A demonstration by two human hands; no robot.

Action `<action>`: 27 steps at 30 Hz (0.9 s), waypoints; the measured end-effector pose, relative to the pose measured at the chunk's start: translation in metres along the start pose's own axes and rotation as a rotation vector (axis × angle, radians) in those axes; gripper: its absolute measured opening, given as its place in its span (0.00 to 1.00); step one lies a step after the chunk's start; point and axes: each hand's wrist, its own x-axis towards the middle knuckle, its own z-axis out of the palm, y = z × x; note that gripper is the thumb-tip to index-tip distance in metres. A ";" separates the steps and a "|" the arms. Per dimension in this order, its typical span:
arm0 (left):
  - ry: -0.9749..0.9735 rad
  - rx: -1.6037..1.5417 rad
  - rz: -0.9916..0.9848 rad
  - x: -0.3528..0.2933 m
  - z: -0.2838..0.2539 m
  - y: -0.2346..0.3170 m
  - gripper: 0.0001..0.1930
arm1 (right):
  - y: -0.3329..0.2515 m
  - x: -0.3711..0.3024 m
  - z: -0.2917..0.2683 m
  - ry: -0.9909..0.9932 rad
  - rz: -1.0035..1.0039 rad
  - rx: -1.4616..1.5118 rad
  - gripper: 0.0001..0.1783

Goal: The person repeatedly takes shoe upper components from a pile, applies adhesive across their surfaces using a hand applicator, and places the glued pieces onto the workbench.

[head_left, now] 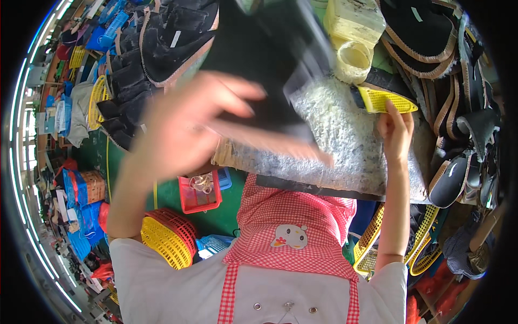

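Observation:
My left hand (181,127), smeared by motion, grips the edge of a black shoe upper (253,65) with a tan border. The upper is blurred too and hangs tilted over a work board (350,143) crusted with whitish residue. On the right, my right hand (396,129) pinches a yellow perforated plastic piece (389,101) between thumb and fingers. That piece is over the board's far right part, beside a dark strip (386,80). Just beyond it stands a cloudy yellowish plastic container (355,24) with a round opening.
Overlapping black shoe uppers (175,40) lie at the far left, and more uppers (418,29) are piled along the right. Below the board are a red basket (200,204) holding pale bands, stacked yellow and red baskets (167,243), and yellow baskets (372,237) on the right.

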 end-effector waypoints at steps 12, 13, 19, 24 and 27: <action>-0.509 0.259 -0.028 -0.056 0.073 -0.024 0.33 | -0.036 -0.001 0.058 -0.662 -0.524 -0.742 0.09; -0.513 0.265 -0.047 -0.056 0.072 -0.024 0.33 | -0.038 -0.004 0.052 -0.753 -0.521 -0.805 0.08; -0.451 0.224 -0.028 -0.060 0.074 -0.032 0.32 | -0.038 -0.024 -0.017 -0.250 0.120 -0.722 0.08; -0.398 0.177 -0.008 -0.059 0.071 -0.036 0.27 | -0.033 -0.014 0.016 -0.320 0.087 -0.529 0.12; -0.387 0.184 -0.001 -0.058 0.070 -0.034 0.26 | -0.022 0.001 0.074 -0.306 -0.342 -1.029 0.16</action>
